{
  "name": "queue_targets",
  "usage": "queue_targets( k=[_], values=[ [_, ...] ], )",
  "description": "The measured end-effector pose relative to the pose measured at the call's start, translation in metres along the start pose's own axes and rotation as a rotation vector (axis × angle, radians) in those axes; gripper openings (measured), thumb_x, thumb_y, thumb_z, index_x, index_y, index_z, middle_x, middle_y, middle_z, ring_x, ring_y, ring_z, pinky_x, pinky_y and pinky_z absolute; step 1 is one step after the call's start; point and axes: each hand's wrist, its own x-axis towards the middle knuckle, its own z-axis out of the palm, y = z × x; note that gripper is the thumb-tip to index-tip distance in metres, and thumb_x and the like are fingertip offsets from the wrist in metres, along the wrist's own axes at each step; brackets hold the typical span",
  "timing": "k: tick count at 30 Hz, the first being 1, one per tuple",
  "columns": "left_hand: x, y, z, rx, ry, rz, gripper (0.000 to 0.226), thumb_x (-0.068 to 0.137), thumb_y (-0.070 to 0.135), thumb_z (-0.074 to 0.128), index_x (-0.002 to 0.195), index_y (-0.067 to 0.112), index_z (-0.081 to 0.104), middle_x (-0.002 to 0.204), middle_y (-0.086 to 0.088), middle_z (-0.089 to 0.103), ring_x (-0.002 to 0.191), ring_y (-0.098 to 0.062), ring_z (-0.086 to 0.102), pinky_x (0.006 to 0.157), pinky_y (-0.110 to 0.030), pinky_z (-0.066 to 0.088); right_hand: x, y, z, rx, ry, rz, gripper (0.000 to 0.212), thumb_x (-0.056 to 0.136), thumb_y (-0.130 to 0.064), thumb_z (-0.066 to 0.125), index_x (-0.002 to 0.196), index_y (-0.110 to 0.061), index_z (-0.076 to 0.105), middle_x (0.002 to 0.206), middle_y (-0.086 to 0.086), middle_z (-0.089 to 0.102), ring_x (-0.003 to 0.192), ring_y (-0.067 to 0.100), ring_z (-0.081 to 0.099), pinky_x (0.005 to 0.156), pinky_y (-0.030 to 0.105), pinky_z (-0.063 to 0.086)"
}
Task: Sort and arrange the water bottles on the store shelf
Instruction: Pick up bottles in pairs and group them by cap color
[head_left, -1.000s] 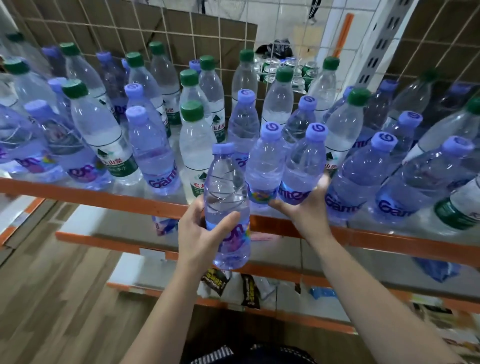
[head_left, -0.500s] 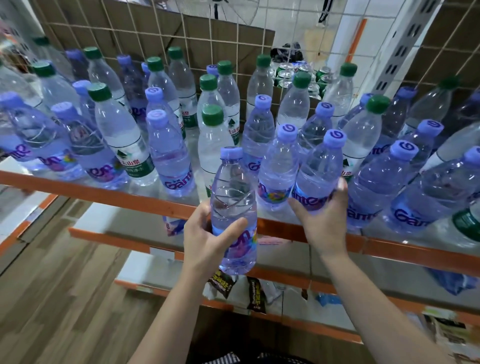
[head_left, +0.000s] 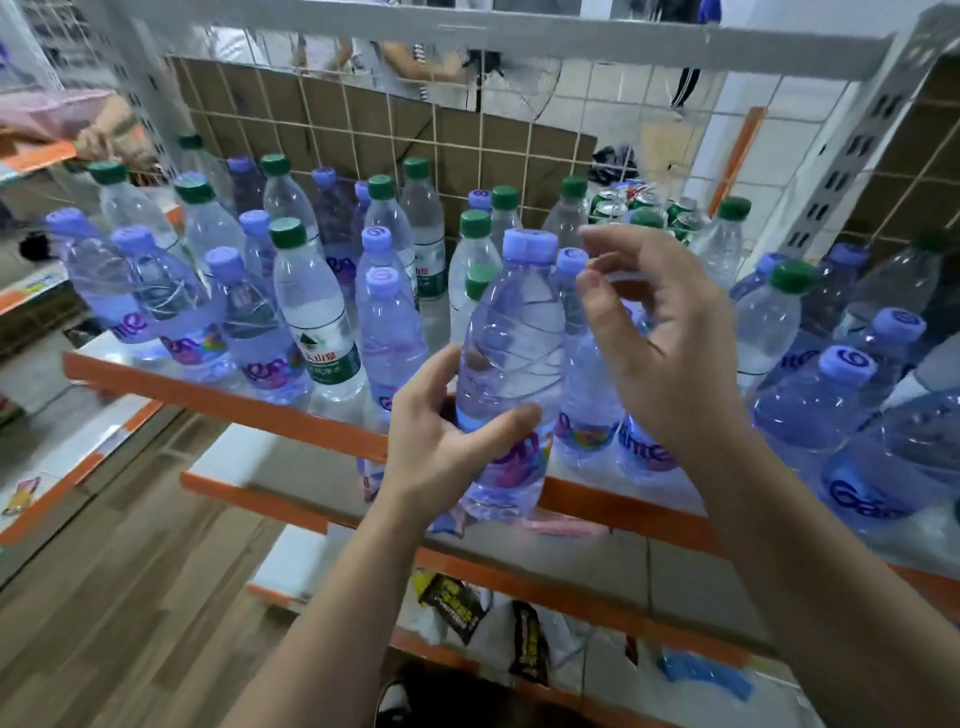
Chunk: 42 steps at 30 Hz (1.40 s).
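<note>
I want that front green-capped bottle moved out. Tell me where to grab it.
Take the green-capped bottle around its smooth upper body above the label, right hand coming from the front. It stands upright at the shelf edge, purple-capped bottles crowding both sides.

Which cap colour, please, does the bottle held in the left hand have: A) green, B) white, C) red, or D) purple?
D: the bottle gripped by the left hand in front of the shelf edge is topped by a purple cap, while the right hand is open beside it, holding nothing.
</note>
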Motion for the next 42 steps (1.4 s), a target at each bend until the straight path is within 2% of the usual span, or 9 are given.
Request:
queue_targets(
  k=[5,9,13,16,21,26,32,39,42],
  values=[
    [0.037,0.022,-0.02,-0.01,-0.057,0.076,0.039,0.067,0.036,0.076,0.097,0.013,0.066,0.09,0.001,0.073,0.084,-0.016,0.069,0.072,-0.036,0.055,0.037,-0.014,0.026,0.112,-0.014,0.016,0.023,0.1,-0.022,0.046,0.114,-0.014,0.062,0.092,-0.011,0.061,0.08,-0.002,0.056,0.073,0.015,0.043],
    [0.089,0.046,-0.043,0.008,-0.149,0.147,0.034,0.068,0.036,0.073,0.096,0.018,0.066,0.085,0.016,0.071,0.08,-0.002,0.066,0.07,-0.019,0.048,0.079,-0.022,0.047,0.255,0.005,0.079,0.038,0.101,-0.033,0.039,0.106,-0.006,0.065,0.095,0.018,0.069,0.088,0.032,0.067,0.078,0.048,0.054],
    [0.147,0.065,-0.066,0.035,-0.215,0.197,0.03,0.07,0.038,0.072,0.092,0.02,0.066,0.078,0.016,0.069,0.073,-0.001,0.061,0.069,-0.021,0.047,0.129,-0.033,0.063,0.299,0.075,0.101,0.043,0.103,-0.029,0.036,0.109,0.005,0.062,0.097,0.013,0.073,0.085,0.027,0.071,0.074,0.043,0.057],
    [0.187,0.07,-0.082,0.051,-0.25,0.21,0.027,0.073,0.036,0.073,0.092,0.018,0.065,0.076,0.015,0.069,0.073,-0.003,0.062,0.069,-0.022,0.048,0.155,-0.031,0.069,0.262,0.067,0.093,0.047,0.103,-0.035,0.038,0.108,0.008,0.057,0.09,0.029,0.064,0.077,0.036,0.065,0.068,0.049,0.055],
    [0.235,0.059,-0.101,0.149,-0.431,0.125,0.032,0.07,0.03,0.074,0.095,0.016,0.059,0.075,0.019,0.069,0.073,0.004,0.063,0.069,-0.013,0.048,0.151,-0.001,0.08,0.263,-0.031,0.242,0.043,0.099,-0.041,0.045,0.11,-0.005,0.066,0.095,0.029,0.068,0.086,0.046,0.067,0.077,0.063,0.053],
    [0.252,0.027,-0.113,0.155,-0.566,0.0,0.058,0.06,0.022,0.076,0.113,0.012,0.057,0.107,-0.011,0.07,0.092,-0.018,0.066,0.09,-0.043,0.055,0.127,0.026,0.088,0.232,-0.049,0.392,0.037,0.099,-0.036,0.046,0.11,-0.006,0.064,0.096,0.013,0.07,0.084,0.016,0.069,0.075,0.029,0.055],
    [0.254,0.007,-0.123,0.18,-0.674,-0.103,0.086,0.056,0.016,0.081,0.134,0.015,0.046,0.122,-0.019,0.062,0.111,-0.035,0.063,0.1,-0.052,0.047,0.106,0.041,0.094,0.118,-0.082,0.426,0.023,0.102,-0.024,0.046,0.104,-0.014,0.067,0.098,0.011,0.07,0.086,0.015,0.067,0.08,0.031,0.056],
    [0.27,0.018,-0.13,0.322,-0.725,-0.136,0.067,0.061,-0.006,0.086,0.118,0.01,0.054,0.104,0.002,0.067,0.088,-0.006,0.069,0.073,-0.015,0.052,0.096,0.055,0.098,0.075,-0.087,0.454,0.018,0.089,-0.038,0.052,0.092,-0.03,0.067,0.092,0.004,0.07,0.09,0.027,0.067,0.081,0.041,0.056],
    [0.276,0.026,-0.133,0.357,-0.722,-0.133,0.066,0.063,-0.007,0.083,0.121,0.002,0.054,0.1,0.004,0.067,0.081,0.0,0.069,0.067,-0.013,0.052,0.097,0.062,0.099,-0.052,-0.07,0.427,0.014,0.089,-0.034,0.059,0.097,-0.028,0.069,0.094,-0.001,0.07,0.088,0.019,0.065,0.082,0.039,0.056]
  ],
)
